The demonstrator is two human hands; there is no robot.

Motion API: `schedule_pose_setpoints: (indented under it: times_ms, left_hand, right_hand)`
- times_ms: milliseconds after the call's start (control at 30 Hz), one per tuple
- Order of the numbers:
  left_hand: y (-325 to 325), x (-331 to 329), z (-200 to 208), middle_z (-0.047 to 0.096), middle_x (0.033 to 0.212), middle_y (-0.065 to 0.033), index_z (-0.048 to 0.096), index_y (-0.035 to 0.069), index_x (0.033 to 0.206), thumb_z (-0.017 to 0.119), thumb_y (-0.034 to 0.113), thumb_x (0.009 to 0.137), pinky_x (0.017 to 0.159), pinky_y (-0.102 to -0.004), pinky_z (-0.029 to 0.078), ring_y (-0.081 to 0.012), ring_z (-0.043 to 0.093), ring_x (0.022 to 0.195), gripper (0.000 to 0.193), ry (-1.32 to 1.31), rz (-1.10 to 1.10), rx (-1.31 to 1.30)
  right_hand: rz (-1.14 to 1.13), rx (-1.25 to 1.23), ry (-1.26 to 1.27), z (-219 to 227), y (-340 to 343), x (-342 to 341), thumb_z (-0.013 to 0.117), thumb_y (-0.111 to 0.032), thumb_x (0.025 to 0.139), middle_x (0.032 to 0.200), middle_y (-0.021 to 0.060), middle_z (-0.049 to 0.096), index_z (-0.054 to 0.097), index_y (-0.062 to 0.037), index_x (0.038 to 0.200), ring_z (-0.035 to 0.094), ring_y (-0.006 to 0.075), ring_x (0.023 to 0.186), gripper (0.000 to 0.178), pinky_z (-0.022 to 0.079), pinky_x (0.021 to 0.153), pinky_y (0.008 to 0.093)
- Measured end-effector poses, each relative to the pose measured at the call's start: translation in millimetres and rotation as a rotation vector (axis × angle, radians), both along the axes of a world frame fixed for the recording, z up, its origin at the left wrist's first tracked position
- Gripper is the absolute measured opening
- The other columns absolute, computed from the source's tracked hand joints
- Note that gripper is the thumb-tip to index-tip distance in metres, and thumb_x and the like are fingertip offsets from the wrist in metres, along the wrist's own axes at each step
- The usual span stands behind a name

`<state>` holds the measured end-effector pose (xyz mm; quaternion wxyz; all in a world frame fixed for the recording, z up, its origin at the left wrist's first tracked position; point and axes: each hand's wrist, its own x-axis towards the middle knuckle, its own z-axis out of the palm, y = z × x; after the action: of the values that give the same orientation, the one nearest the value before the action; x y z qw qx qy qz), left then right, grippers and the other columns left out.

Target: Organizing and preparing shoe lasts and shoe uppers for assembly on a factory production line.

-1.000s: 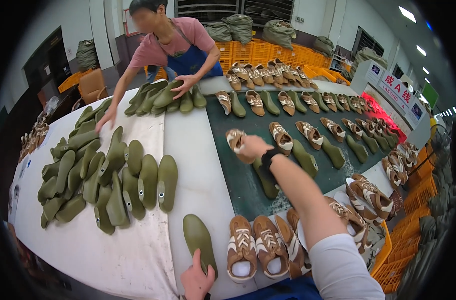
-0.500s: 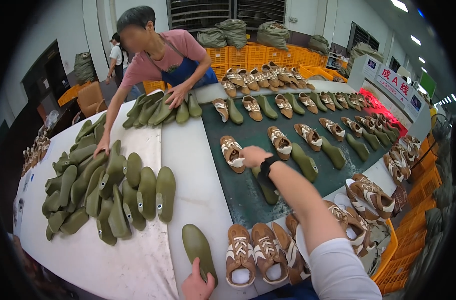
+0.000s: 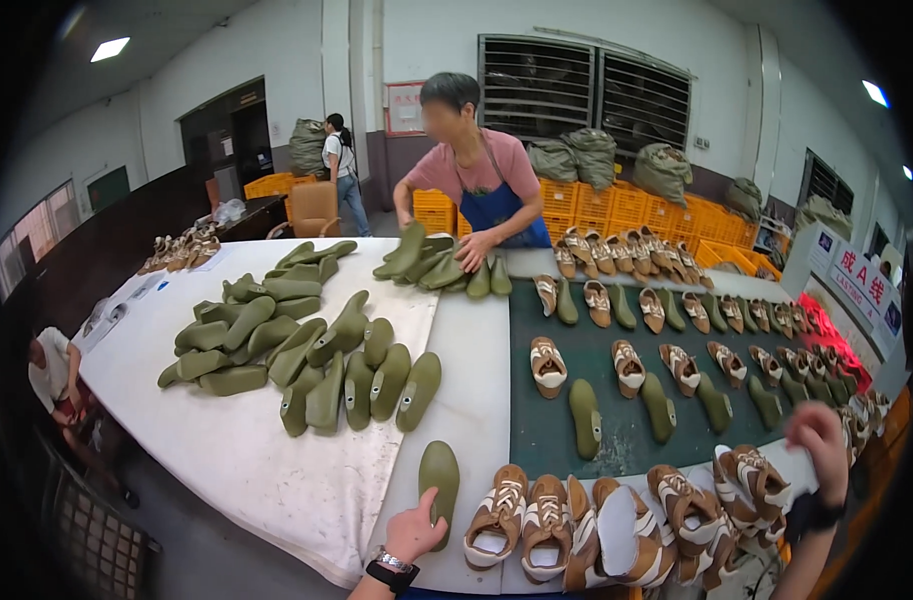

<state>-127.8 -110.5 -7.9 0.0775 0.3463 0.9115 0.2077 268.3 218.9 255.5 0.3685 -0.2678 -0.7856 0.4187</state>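
My left hand is at the heel end of a green shoe last lying on the pale table edge in front of me. Its index finger and thumb are on the last, one to each side. To its right stand brown and white sneakers, several in a row with white paper inside. My right hand, smeared by motion, is raised at the right near the sneakers there; its fingers are too blurred to read. On the green conveyor belt, rows of sneakers and lasts alternate.
A heap of green lasts covers part of the white cloth at left. Across the table a co-worker handles lasts. Orange crates and bulging sacks line the wall. A seated person is at far left.
My right hand has left a sneaker on the belt and swung right, toward me. The view has turned left. The co-worker's reaching hand has gone from the heap to the far row of lasts.
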Motion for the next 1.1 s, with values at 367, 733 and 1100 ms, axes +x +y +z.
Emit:
schedule_pose_setpoints:
  times_ms: [367, 733, 1100]
  left_hand:
    - [2.5, 13.4, 5.3, 0.063, 0.065, -0.016, 0.04, 0.017, 0.13, 0.053, 0.036, 0.077, 0.057, -0.0453, 0.049, -0.0354, 0.062, 0.062, 0.057, 0.056, -0.004, -0.035]
    - [17.7, 4.5, 57.1, 0.056, 0.063, -0.0074, 0.055, 0.006, 0.098, 0.063, 0.02, 0.073, 0.051, -0.036, 0.044, -0.0244, 0.058, 0.059, 0.03, 0.588, -0.37, -0.286]
    - [45.6, 59.1, 108.6, 0.05, 0.063, -0.0059, 0.055, 0.004, 0.069, 0.054, 0.013, 0.07, 0.058, -0.0306, 0.037, -0.0195, 0.049, 0.061, 0.009, 1.05, -0.717, -0.523]
  right_hand:
    - [-0.154, -0.89, -0.951, -369.9, -128.3, 174.5, 0.069, -0.037, 0.078, 0.089, 0.012, 0.064, 0.048, -0.0058, 0.123, 0.061, 0.0157, 0.067, 0.058, 0.049, 0.057, 0.0289]
    - [-0.597, -0.412, -1.062, -450.9, -133.3, 82.9, 0.064, -0.021, 0.07, 0.077, 0.0315, 0.06, 0.062, 0.0106, 0.075, 0.059, 0.0465, 0.08, 0.032, 0.049, 0.07, 0.0481]
    - [-0.648, -0.368, -1.044, -460.0, -140.9, 95.7, 0.064, -0.015, 0.073, 0.075, 0.0332, 0.059, 0.06, 0.0134, 0.076, 0.06, 0.0451, 0.079, 0.029, 0.05, 0.069, 0.0473]
